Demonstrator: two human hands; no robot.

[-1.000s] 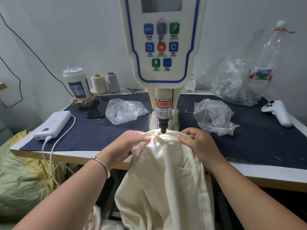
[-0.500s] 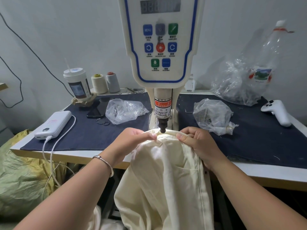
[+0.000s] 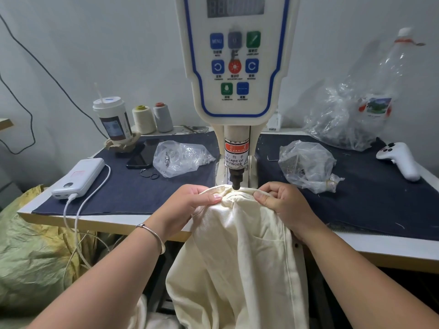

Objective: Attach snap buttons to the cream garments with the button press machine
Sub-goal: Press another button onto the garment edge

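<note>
A worker's left hand point(image 3: 187, 205) and right hand point(image 3: 282, 200) are each pinching the top edge of a cream garment point(image 3: 240, 252), holding it just under the dark punch point(image 3: 236, 180) of the button press machine point(image 3: 235, 67) while the fabric is hanging off the table point(image 3: 71, 219).

Minor change only. The left hand point(image 3: 187, 205) sits slightly closer to the press head point(image 3: 236, 180) than a second ago, its thumb now lying further along the cream garment point(image 3: 240, 257) edge. The fabric beneath the head appears drawn flatter, with fewer folds showing.
</note>
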